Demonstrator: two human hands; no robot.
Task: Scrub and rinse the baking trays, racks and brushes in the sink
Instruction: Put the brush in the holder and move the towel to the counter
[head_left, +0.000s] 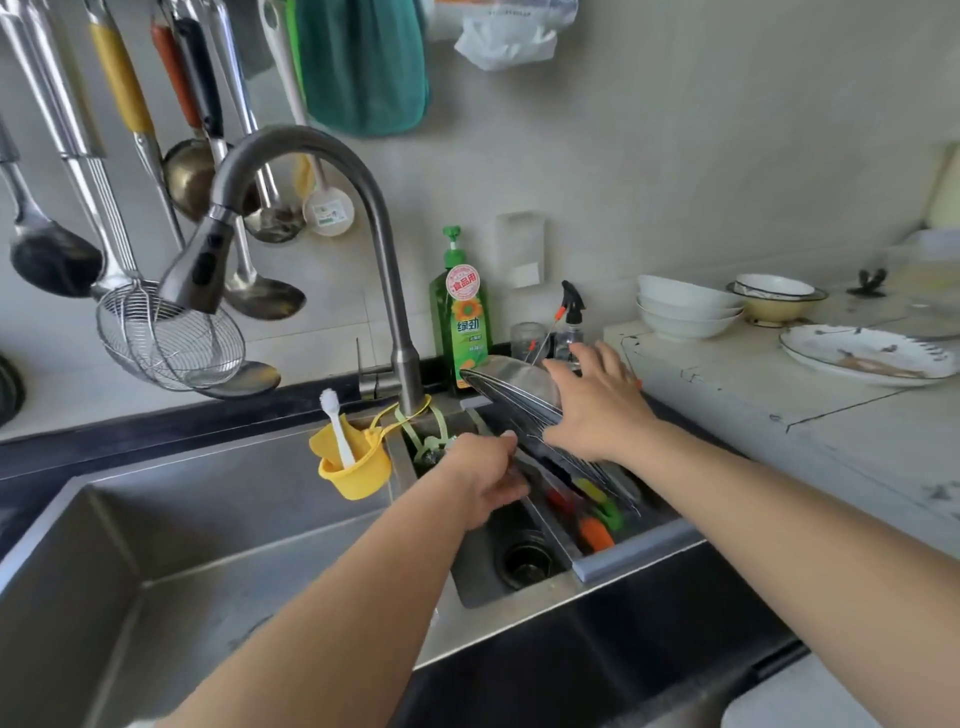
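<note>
A shiny metal baking tray (511, 387) with a wire rack (597, 475) against it stands tilted over the small right basin (488, 582) of the sink. My right hand (597, 408) lies flat on the tray's upper face with fingers spread. Lower down, my left hand (485, 478) curls its fingers round the tray's near edge. Under the tray lie brushes (592, 530) with red, yellow, green and orange handles, partly hidden. No water runs from the faucet (384, 234).
The large left basin (208, 545) holds nothing. A yellow cup (358, 475) with a white brush hangs by the faucet. Green dish soap (462, 322) and a spray bottle (571, 322) stand behind. Stacked bowls (685, 306) and a dirty plate (867, 356) sit on the right counter. Ladles hang upper left.
</note>
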